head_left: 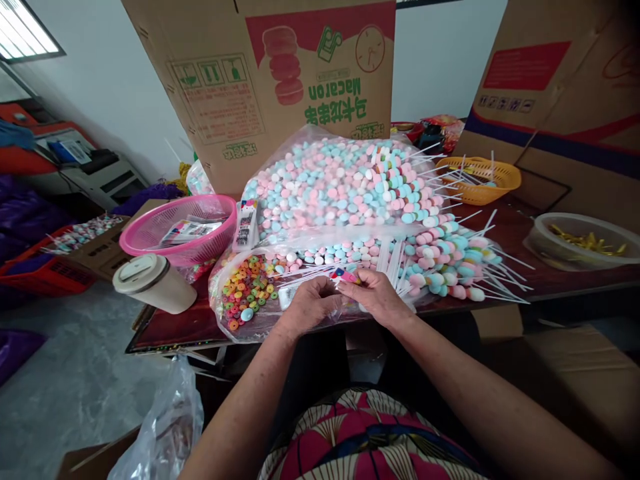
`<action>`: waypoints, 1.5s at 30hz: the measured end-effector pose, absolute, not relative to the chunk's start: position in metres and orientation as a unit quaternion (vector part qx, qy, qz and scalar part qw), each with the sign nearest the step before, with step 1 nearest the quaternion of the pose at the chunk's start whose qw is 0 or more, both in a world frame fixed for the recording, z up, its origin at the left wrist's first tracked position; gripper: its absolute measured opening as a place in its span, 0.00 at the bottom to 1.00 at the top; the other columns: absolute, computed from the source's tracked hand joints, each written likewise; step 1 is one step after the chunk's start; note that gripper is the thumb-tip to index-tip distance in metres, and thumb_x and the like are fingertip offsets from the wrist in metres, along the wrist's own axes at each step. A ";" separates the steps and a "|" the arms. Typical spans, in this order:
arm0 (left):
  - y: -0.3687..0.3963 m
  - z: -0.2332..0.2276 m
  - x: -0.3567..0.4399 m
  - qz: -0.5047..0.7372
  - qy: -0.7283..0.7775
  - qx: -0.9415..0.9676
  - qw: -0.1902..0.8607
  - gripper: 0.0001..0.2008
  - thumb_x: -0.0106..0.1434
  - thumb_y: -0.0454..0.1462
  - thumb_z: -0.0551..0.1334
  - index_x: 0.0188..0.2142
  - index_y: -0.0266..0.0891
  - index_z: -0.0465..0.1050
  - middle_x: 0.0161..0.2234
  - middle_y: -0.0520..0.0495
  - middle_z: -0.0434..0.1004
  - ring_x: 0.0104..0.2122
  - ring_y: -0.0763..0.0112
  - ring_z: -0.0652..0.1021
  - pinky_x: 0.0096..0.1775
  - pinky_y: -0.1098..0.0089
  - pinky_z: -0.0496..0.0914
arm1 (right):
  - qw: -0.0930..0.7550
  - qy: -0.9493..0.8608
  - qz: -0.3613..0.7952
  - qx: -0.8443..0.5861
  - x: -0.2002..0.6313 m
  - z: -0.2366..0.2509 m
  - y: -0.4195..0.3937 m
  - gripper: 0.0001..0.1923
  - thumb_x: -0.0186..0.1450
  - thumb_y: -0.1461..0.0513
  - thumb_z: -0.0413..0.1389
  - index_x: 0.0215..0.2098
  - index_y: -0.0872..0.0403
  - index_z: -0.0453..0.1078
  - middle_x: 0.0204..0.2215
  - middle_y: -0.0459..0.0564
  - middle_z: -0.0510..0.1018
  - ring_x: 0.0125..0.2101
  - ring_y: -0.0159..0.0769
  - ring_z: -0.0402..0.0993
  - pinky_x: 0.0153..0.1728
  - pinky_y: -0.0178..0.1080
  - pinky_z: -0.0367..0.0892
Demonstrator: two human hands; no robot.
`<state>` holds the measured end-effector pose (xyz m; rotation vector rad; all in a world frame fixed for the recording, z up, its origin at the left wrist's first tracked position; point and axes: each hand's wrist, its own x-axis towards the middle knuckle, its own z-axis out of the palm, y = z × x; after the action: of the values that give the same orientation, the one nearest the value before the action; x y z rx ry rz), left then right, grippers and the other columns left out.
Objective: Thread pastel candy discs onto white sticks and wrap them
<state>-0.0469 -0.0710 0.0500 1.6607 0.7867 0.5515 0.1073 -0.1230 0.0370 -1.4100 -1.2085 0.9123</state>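
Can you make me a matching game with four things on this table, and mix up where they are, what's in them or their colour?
Things:
1. Colourful packet
2. Pink basket
3. Yellow basket
4. Cup

Clues:
A. Has white sticks in it
B. Pale cream
C. At the fingertips of the left hand and right hand
D. Has flat packages in it

Right pairs: 1-C, 2-D, 3-A, 4-B
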 end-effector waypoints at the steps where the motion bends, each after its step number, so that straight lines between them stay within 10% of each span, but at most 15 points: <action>1: -0.074 0.045 -0.044 0.238 0.336 0.680 0.607 0.17 0.49 0.47 0.66 0.30 0.35 0.69 0.24 0.52 0.69 0.24 0.76 0.68 0.28 0.73 0.63 | 0.507 -0.506 0.380 -0.585 0.109 0.036 -0.125 0.21 0.52 0.49 0.59 0.18 0.53 0.55 0.17 0.39 0.57 0.21 0.26 0.53 0.22 0.32 0.51; 8: -0.067 0.049 -0.043 0.184 0.297 0.737 0.579 0.11 0.53 0.42 0.62 0.24 0.35 0.66 0.20 0.55 0.64 0.21 0.79 0.63 0.24 0.75 0.58 | 0.459 -0.559 0.425 -0.544 0.137 0.054 -0.136 0.15 0.55 0.52 0.57 0.32 0.55 0.68 0.29 0.45 0.71 0.27 0.28 0.63 0.27 0.32 0.58; 20: -0.081 0.055 -0.092 0.317 0.365 0.763 0.429 0.14 0.52 0.44 0.65 0.34 0.38 0.68 0.30 0.52 0.71 0.30 0.72 0.69 0.33 0.72 0.63 | 0.440 -0.667 0.191 -0.570 0.071 0.081 -0.122 0.20 0.58 0.53 0.52 0.16 0.53 0.52 0.15 0.39 0.53 0.20 0.25 0.50 0.21 0.32 0.47; 30: -0.098 0.030 -0.089 0.178 0.261 0.783 0.536 0.17 0.62 0.46 0.55 0.24 0.36 0.64 0.21 0.54 0.62 0.24 0.76 0.64 0.27 0.74 0.59 | 0.410 -0.633 0.412 -0.510 0.099 0.043 -0.162 0.10 0.60 0.56 0.53 0.28 0.55 0.65 0.23 0.42 0.66 0.24 0.27 0.60 0.25 0.31 0.56; 38: -0.102 0.040 -0.062 0.175 0.355 0.796 0.458 0.13 0.60 0.45 0.58 0.37 0.38 0.70 0.29 0.51 0.72 0.29 0.72 0.70 0.32 0.73 0.64 | 0.440 -0.626 0.199 -0.612 0.104 0.033 -0.163 0.18 0.62 0.58 0.50 0.18 0.52 0.49 0.17 0.39 0.56 0.20 0.26 0.51 0.22 0.32 0.50; 45: -0.092 0.031 -0.058 0.285 0.374 0.804 0.365 0.11 0.62 0.40 0.57 0.26 0.37 0.70 0.22 0.52 0.71 0.24 0.75 0.70 0.29 0.74 0.65 | 0.333 -0.562 0.153 -0.742 0.133 0.027 -0.161 0.22 0.66 0.52 0.42 0.17 0.52 0.50 0.15 0.42 0.58 0.19 0.28 0.58 0.22 0.33 0.53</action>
<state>-0.0577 -0.0925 0.0312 2.0672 0.9622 0.7338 0.1333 -0.1606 0.0273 -1.9374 -1.4675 0.3992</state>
